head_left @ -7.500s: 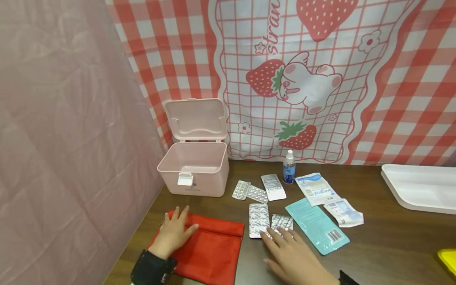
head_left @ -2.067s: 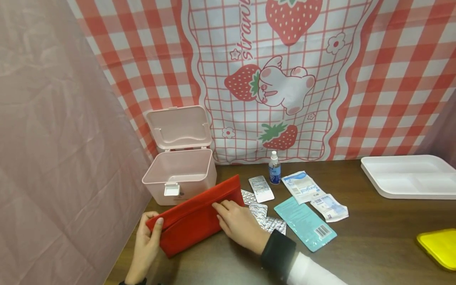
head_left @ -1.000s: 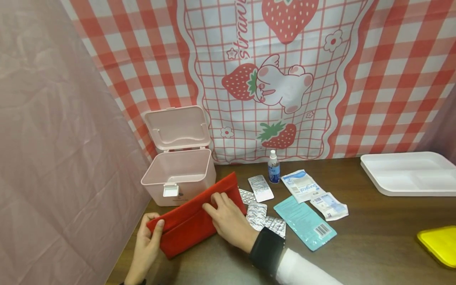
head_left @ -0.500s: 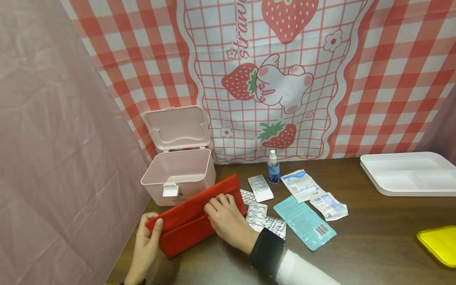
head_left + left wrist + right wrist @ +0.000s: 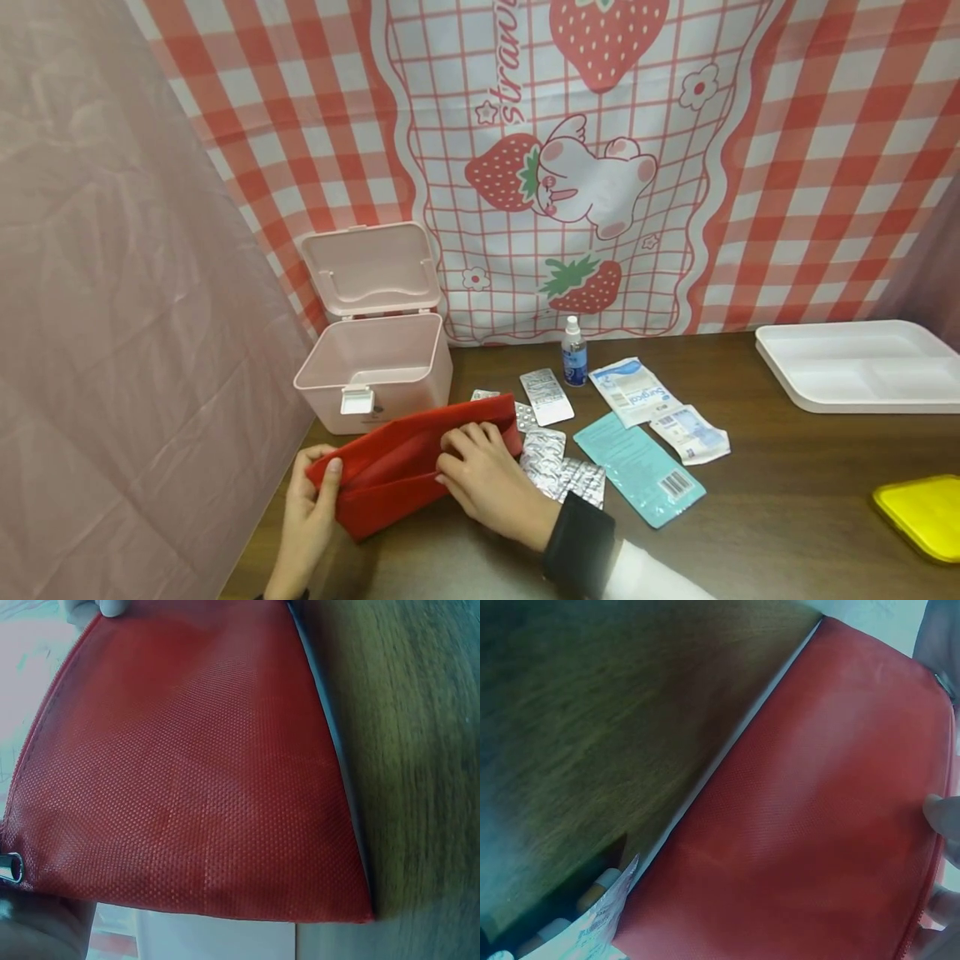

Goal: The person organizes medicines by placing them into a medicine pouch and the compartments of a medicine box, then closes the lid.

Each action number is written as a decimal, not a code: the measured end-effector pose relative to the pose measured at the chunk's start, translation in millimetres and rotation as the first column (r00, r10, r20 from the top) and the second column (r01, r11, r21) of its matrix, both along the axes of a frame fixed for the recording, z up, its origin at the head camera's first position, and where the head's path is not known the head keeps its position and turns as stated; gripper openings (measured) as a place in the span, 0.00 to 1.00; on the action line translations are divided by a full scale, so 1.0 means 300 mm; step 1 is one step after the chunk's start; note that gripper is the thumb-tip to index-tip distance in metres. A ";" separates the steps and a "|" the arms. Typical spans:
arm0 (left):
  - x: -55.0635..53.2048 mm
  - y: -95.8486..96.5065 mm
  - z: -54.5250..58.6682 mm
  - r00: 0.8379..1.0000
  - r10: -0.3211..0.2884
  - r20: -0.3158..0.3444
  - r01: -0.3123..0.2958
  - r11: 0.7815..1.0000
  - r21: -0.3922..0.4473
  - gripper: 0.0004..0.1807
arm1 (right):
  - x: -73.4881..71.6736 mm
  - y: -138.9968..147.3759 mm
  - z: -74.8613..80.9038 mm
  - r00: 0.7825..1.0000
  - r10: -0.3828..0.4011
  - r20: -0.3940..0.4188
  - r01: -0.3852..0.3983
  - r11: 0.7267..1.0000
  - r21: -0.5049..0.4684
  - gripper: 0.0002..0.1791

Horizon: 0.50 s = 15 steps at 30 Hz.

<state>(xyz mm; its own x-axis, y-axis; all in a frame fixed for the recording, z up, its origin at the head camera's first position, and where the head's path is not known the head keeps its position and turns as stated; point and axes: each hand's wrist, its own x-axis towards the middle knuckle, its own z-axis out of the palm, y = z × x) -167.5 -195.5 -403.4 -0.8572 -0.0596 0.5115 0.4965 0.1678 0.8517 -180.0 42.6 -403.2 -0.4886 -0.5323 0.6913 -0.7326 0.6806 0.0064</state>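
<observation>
A red zip pouch (image 5: 390, 508) is held up on its edge over the table, its mouth spread wide. My left hand (image 5: 307, 504) grips the pouch's left corner, thumb on the near side. At that corner the left wrist view shows a metal zip pull (image 5: 10, 868). My right hand (image 5: 495, 483) pinches the near lip of the mouth with bent fingers. In the right wrist view its thumb (image 5: 945, 816) presses the outer face. Foil blister packs (image 5: 542, 454) lie right beside the pouch, partly behind my right hand; others (image 5: 525, 415) show behind its right end.
Behind the pouch stands a pink box (image 5: 420, 392) with its lid up. Further right are a spray bottle (image 5: 574, 362), a printed blister card (image 5: 547, 397), a surgical packet (image 5: 630, 392), a smaller packet (image 5: 690, 437), a teal packet (image 5: 637, 467), a white tray (image 5: 780, 375) and a yellow tray (image 5: 918, 517).
The pouch first lay flat under my left hand; both hands then raised it. In the last half second its mouth has spread wider, with the far edge lower and my right hand on the near lip.
</observation>
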 end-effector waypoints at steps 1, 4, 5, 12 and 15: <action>0.001 0.002 0.001 1.000 0.011 0.001 -0.011 1.000 -0.003 0.06 | 0.003 0.003 0.000 1.000 0.003 0.000 -0.003 1.000 -0.001 0.05; 0.001 0.008 0.003 0.999 0.046 -0.002 -0.046 0.999 -0.020 0.07 | 0.010 0.011 0.004 1.000 0.010 0.005 -0.010 1.000 -0.001 0.05; 0.002 0.010 0.004 0.998 0.055 -0.005 -0.055 0.998 -0.027 0.07 | 0.011 0.013 0.005 1.000 0.012 0.007 -0.012 1.000 0.000 0.05; 0.019 0.025 0.025 0.983 0.126 -0.136 -0.153 0.966 -0.210 0.12 | 0.018 0.028 0.016 0.999 0.045 0.017 -0.045 0.999 -0.001 0.06; 0.039 0.043 0.055 0.963 0.131 -0.236 -0.195 0.942 -0.273 0.15 | 0.019 0.036 0.020 0.997 0.072 0.035 -0.072 0.997 -0.006 0.07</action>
<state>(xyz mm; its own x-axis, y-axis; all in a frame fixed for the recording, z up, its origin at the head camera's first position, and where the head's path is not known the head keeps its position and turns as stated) -155.8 -182.5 -386.8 -0.7187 -0.0105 0.6953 0.6039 0.4861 0.6316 -174.3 53.3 -397.3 -0.4733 -0.5640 0.6767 -0.7794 0.6261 -0.0233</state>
